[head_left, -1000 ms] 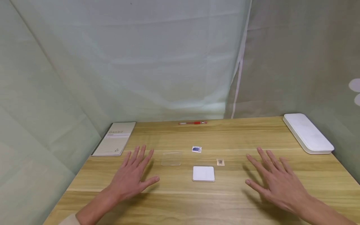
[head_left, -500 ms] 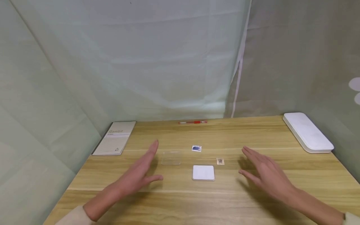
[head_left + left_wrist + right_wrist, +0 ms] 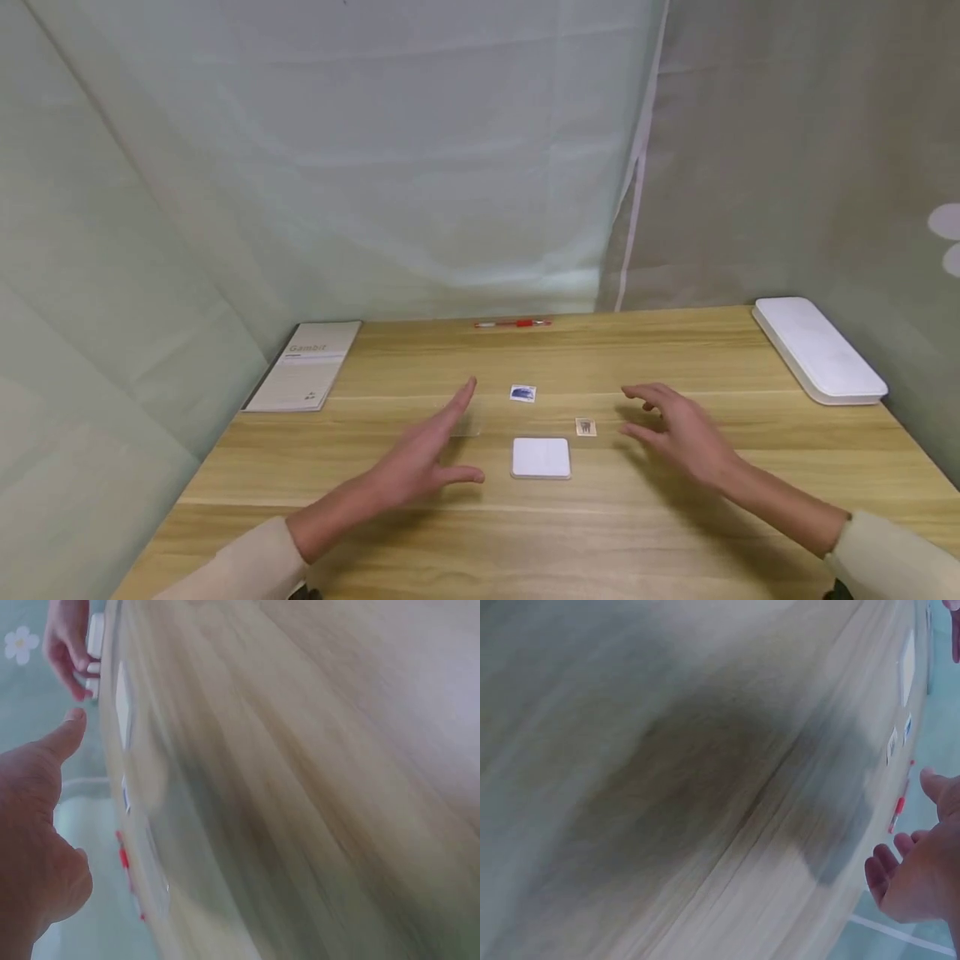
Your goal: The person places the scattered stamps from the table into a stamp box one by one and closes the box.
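Note:
My left hand (image 3: pixel 423 458) hovers above the table, thumb apart from the fingers, and holds nothing. Beneath it lies a flat clear plastic piece (image 3: pixel 468 427), partly hidden by the fingers. To its right is a small white rectangular case (image 3: pixel 541 457) with a clear edge. My right hand (image 3: pixel 678 429) is raised over the wood on the right, its fingers loosely bent around nothing. Just left of its fingertips lies a small stamp (image 3: pixel 586 427) with a brown-grey picture. Farther back is a stamp (image 3: pixel 522 393) with a blue picture.
A notepad (image 3: pixel 307 367) marked "Gambit" lies at the table's back left. Along the back edge rests a red pen (image 3: pixel 513 323). At the far right stands a long white box (image 3: pixel 820 350). Pale cloth curtains (image 3: pixel 450 167) hang behind and beside the wooden table (image 3: pixel 525 550).
Both hands have moved inward toward the white case, and their spread fingers have come together. The left hand now overlaps the clear plastic piece in the head view. Objects on the table stay put.

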The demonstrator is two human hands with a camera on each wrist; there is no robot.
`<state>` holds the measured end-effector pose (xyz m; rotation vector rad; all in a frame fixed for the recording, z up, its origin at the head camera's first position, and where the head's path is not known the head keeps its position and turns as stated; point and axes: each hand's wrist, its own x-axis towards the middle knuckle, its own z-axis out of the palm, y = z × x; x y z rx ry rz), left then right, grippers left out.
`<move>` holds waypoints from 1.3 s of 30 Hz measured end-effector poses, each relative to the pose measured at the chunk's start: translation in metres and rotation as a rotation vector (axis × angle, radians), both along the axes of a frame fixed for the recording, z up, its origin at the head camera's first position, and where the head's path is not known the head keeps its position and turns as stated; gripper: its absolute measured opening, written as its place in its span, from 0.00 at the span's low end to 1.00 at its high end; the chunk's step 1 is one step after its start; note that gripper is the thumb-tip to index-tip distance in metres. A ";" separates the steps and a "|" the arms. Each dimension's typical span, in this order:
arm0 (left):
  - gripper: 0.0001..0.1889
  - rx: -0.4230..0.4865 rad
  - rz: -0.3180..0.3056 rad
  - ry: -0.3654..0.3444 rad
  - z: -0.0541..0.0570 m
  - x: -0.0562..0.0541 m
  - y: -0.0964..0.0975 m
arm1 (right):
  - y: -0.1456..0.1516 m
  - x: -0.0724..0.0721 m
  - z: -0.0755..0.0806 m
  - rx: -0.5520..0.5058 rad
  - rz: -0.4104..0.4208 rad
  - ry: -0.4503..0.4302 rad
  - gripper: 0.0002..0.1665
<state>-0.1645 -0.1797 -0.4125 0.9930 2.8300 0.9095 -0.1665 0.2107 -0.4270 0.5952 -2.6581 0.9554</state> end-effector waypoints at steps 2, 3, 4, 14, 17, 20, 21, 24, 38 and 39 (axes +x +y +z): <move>0.64 -0.006 -0.018 0.009 -0.003 -0.001 0.007 | -0.004 -0.005 -0.002 -0.019 0.016 -0.023 0.28; 0.63 -0.005 -0.028 0.013 -0.004 -0.001 0.011 | -0.005 -0.008 -0.003 -0.026 0.023 -0.036 0.27; 0.62 -0.002 -0.038 0.012 -0.006 -0.002 0.014 | -0.007 -0.010 -0.005 -0.037 0.033 -0.049 0.26; 0.56 0.013 -0.071 -0.013 -0.019 -0.003 0.037 | -0.023 -0.027 -0.011 -0.095 0.072 -0.170 0.16; 0.52 0.010 -0.062 -0.011 -0.023 -0.002 0.040 | -0.025 -0.031 -0.013 -0.098 0.075 -0.187 0.13; 0.47 0.011 -0.062 0.003 -0.027 -0.002 0.042 | -0.027 -0.033 -0.015 -0.102 0.080 -0.203 0.10; 0.45 0.011 -0.062 0.005 -0.027 -0.003 0.042 | -0.027 -0.033 -0.015 -0.102 0.078 -0.206 0.09; 0.44 0.013 -0.062 -0.005 -0.030 -0.004 0.043 | -0.028 -0.034 -0.016 -0.112 0.072 -0.214 0.05; 0.36 -0.003 -0.067 0.000 -0.037 -0.005 0.042 | -0.036 -0.036 -0.017 -0.114 0.039 -0.213 0.04; 0.35 0.001 -0.068 0.005 -0.038 -0.005 0.042 | -0.037 -0.035 -0.017 -0.115 0.035 -0.215 0.04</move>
